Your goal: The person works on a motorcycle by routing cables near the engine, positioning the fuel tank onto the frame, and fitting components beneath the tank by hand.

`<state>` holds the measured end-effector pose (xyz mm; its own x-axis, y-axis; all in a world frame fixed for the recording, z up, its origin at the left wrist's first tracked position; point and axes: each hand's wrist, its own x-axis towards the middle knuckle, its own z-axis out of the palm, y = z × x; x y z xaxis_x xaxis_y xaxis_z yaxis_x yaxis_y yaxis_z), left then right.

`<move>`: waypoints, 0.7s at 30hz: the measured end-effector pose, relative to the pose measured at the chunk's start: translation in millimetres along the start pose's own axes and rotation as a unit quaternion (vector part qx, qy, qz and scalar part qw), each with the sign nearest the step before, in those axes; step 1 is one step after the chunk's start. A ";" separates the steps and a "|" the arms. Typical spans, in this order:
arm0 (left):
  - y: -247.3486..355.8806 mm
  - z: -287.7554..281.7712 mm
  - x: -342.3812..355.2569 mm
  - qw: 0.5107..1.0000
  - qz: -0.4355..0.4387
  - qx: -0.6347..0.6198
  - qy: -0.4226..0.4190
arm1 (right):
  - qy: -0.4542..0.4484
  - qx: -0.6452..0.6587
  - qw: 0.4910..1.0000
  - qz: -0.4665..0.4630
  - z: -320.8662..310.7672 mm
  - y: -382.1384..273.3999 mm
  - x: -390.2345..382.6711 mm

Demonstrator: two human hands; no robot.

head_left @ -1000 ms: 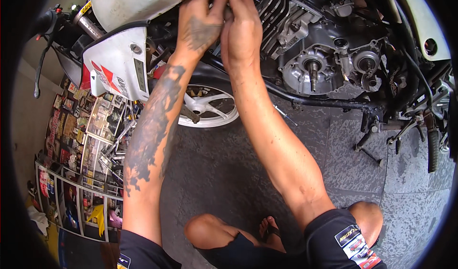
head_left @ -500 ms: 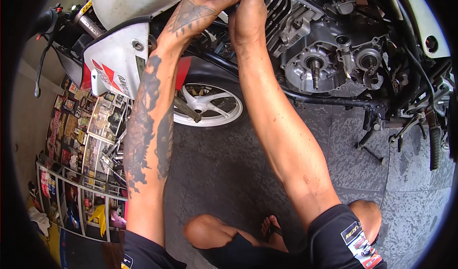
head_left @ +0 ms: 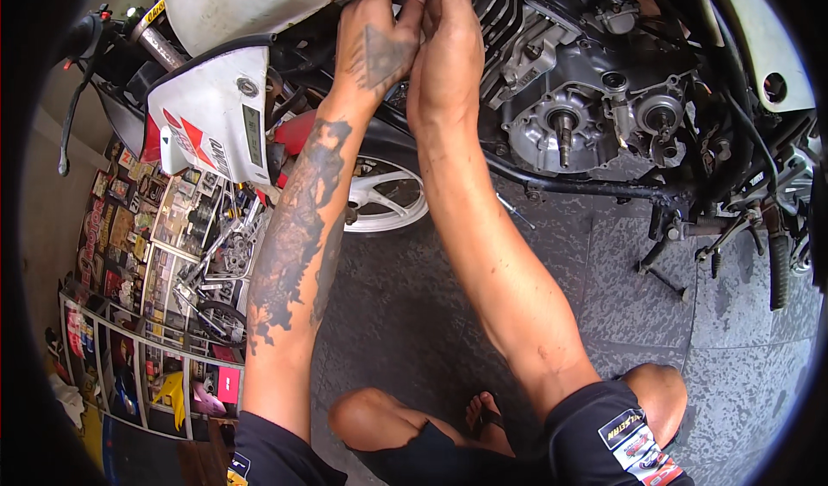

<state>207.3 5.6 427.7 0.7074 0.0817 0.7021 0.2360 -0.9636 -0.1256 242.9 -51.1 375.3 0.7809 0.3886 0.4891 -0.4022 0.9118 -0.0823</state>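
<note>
Both my hands reach up to the top edge of the view, just below the white fuel tank (head_left: 250, 3) of a motorcycle. My left hand (head_left: 379, 42) has its fingers bent and its thumb drawn in, closed at a dark part in front of the engine. Beside it, almost touching, is my right hand (head_left: 448, 59), its fingers curled and mostly turned away from view. What the two hands grip is too dark and hidden to name. The finned cylinder (head_left: 504, 37) lies right next to my right hand. Below it, the engine crankcase (head_left: 565, 124) has its side uncovered, with a bare shaft showing.
A black frame tube (head_left: 552, 180) runs under the engine. The front wheel (head_left: 388, 197) shows behind my forearms. A white side fairing (head_left: 211, 111) hangs at left, above a metal rack (head_left: 129, 339) with parts. A kickstand (head_left: 660, 266) and footpeg (head_left: 779, 266) stand at right.
My left hand and forearm have shifted right, closer to my right hand. My right hand has drawn slightly down, so its thumb tip now shows. The view has moved a little.
</note>
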 end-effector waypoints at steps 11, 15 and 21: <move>-11.2 8.4 -3.1 0.979 -0.054 -0.195 0.034 | 0.083 0.002 0.993 -0.079 -0.4 13.2 17.9; -20.2 16.4 -7.8 0.988 -0.006 -0.147 0.053 | 0.125 -0.037 0.989 -0.072 9.2 8.5 21.0; -6.3 15.7 -18.3 0.990 -0.071 -0.122 0.019 | 0.101 -0.130 0.983 -0.079 15.5 -2.9 -16.4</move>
<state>203.3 14.2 404.6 0.6524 0.2155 0.7266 0.1593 -0.9763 0.1465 223.9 -62.1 381.0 0.9133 0.2329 0.3342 -0.1519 0.9560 -0.2510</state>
